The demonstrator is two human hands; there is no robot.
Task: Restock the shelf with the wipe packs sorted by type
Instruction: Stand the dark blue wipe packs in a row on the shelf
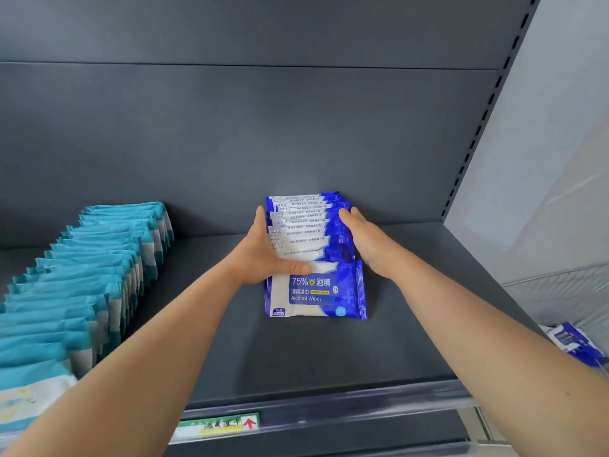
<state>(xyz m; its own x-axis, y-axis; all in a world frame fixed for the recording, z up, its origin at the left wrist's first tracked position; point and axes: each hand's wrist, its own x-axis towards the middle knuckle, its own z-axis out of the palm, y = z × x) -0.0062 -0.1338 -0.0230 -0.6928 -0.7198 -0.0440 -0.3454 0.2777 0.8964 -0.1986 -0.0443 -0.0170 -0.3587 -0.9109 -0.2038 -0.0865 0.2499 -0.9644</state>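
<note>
Head view: the teal packs (pixel 99 275) are standing in a long row well left of the blue packs (pixel 313 245). The left hand (pixel 263 255) is pressing the blue row's left side, fingers straight and together, thumb lying across the front pack's top. The blue packs are sitting mid-shelf (pixel 296 351). The right hand (pixel 365 242), fingers together, is pressing their right side. I'm thinking an uneven squeeze risks skewing the row or tipping its front pack forward.
</note>
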